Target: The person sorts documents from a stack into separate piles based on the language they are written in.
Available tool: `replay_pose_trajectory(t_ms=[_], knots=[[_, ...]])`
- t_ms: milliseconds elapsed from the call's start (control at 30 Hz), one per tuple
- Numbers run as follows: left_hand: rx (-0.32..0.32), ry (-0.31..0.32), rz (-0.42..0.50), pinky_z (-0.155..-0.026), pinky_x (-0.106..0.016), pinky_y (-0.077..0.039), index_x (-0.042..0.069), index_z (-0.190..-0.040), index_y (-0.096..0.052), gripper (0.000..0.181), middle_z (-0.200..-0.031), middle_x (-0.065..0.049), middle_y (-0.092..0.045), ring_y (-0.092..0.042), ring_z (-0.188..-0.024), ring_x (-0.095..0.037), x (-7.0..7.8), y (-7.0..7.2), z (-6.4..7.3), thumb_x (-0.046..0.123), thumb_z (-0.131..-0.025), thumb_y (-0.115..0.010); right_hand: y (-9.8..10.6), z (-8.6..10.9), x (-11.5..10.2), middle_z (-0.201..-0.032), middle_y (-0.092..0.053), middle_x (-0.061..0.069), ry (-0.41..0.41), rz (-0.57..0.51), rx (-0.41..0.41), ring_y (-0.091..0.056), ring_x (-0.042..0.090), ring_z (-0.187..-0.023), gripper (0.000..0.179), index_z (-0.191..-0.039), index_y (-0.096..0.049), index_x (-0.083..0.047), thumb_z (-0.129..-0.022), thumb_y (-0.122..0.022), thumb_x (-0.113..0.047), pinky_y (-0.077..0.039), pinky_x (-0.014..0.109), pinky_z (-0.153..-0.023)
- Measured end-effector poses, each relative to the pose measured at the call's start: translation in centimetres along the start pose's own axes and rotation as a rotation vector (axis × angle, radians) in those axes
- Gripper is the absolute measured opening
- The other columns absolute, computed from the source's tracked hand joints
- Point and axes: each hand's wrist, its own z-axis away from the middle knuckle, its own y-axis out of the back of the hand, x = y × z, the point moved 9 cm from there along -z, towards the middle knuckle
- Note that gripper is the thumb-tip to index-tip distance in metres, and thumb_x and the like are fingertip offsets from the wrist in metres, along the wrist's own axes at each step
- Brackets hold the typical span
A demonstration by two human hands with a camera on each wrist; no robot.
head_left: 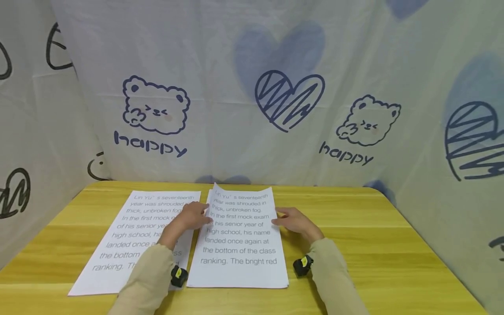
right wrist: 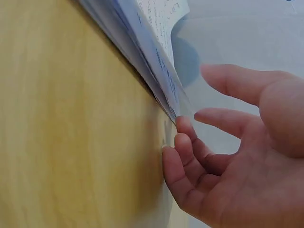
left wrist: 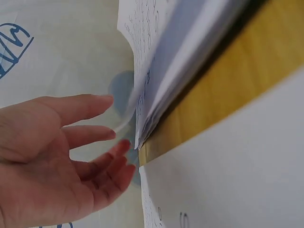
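A stack of printed paper sheets (head_left: 240,278) lies in the middle of the table, its top sheet curling up at the far left corner. At the stack's left edge is my left hand (head_left: 193,215), thumb and fingers spread apart. On the opposite edge my right hand (head_left: 294,221) has its fingertips right at the paper. In the left wrist view, the left hand (left wrist: 61,156) is relaxed beside the slightly fanned sheets (left wrist: 190,61). The right wrist view has loosely bent fingers of the right hand (right wrist: 251,147) against the stack's edge (right wrist: 142,61).
Another printed sheet (head_left: 102,253) with the same text lies to the left, partly under my left forearm. Beneath everything is a yellow wood-grain table (head_left: 393,262). A white curtain (head_left: 220,109) with bears and hearts hangs behind it.
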Motion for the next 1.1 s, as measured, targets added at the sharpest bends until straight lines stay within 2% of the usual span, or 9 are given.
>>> replay_pose_trajectory(t_ms=[100,233,433,600,800,933,1100], knots=[[-0.014,0.001,0.084,-0.078,-0.04,-0.052,-0.012,-0.137,-0.044,0.053,-0.107,-0.025,-0.063,-0.063,-0.089,-0.029,-0.1,0.0,0.0,0.009,-0.092,-0.062,0.1,0.0,-0.2,-0.116,-0.063,0.012,0.005,-0.032,0.006,-0.056,0.024,-0.087,0.052,-0.14,-0.05,-0.003,-0.092,-0.065,-0.016,-0.047,0.034,-0.072],[-0.009,0.024,0.151,-0.066,-0.032,-0.052,-0.012,-0.136,-0.044,0.053,-0.095,-0.018,-0.065,-0.062,-0.072,-0.019,-0.4,-0.2,0.3,0.005,-0.09,-0.063,-0.3,0.0,-0.9,-0.095,-0.066,0.009,0.031,-0.08,-0.005,-0.057,0.022,-0.07,0.05,-0.14,-0.05,-0.001,-0.093,-0.063,-0.011,-0.05,0.032,-0.064],[0.047,0.04,0.288,-0.065,-0.031,-0.056,-0.014,-0.134,-0.045,0.056,-0.093,-0.018,-0.064,-0.065,-0.072,-0.021,-0.8,-0.2,0.0,-0.003,-0.084,-0.067,0.3,0.5,-0.5,-0.093,-0.067,0.013,-0.017,-0.138,0.05,-0.062,0.021,-0.069,0.056,-0.139,-0.044,0.007,-0.088,-0.065,0.001,-0.055,0.035,-0.068],[0.056,0.109,0.431,-0.065,-0.031,-0.056,-0.011,-0.136,-0.045,0.054,-0.097,-0.019,-0.063,-0.065,-0.071,-0.02,-1.7,-0.3,-0.3,-0.002,-0.086,-0.065,1.2,0.9,-0.5,-0.096,-0.068,0.018,-0.033,-0.213,0.079,-0.065,0.023,-0.074,0.062,-0.142,-0.038,0.009,-0.086,-0.064,0.005,-0.056,0.036,-0.07],[0.064,0.121,0.628,-0.073,-0.032,-0.056,-0.006,-0.142,-0.04,0.059,-0.103,-0.019,-0.065,-0.066,-0.078,-0.02,-2.4,0.3,-0.3,-0.001,-0.089,-0.064,2.1,1.0,-0.3,-0.101,-0.067,0.019,-0.03,-0.283,0.102,-0.065,0.024,-0.081,0.057,-0.141,-0.041,0.008,-0.088,-0.063,0.006,-0.056,0.037,-0.074],[0.087,0.085,0.777,-0.081,-0.033,-0.055,-0.004,-0.146,-0.035,0.061,-0.105,-0.02,-0.066,-0.067,-0.085,-0.022,-2.8,1.3,0.0,0.0,-0.091,-0.061,2.7,1.2,-0.5,-0.103,-0.065,0.02,-0.015,-0.343,0.098,-0.064,0.023,-0.084,0.055,-0.141,-0.043,0.007,-0.089,-0.062,0.004,-0.055,0.035,-0.076],[0.101,0.016,0.858,-0.085,-0.032,-0.053,-0.006,-0.144,-0.038,0.055,-0.111,-0.021,-0.065,-0.067,-0.092,-0.023,-2.5,2.2,0.6,0.002,-0.093,-0.058,2.9,1.4,-0.8,-0.11,-0.063,0.024,-0.021,-0.425,0.096,-0.065,0.024,-0.086,0.062,-0.146,-0.036,0.003,-0.09,-0.062,0.003,-0.055,0.03,-0.072]])
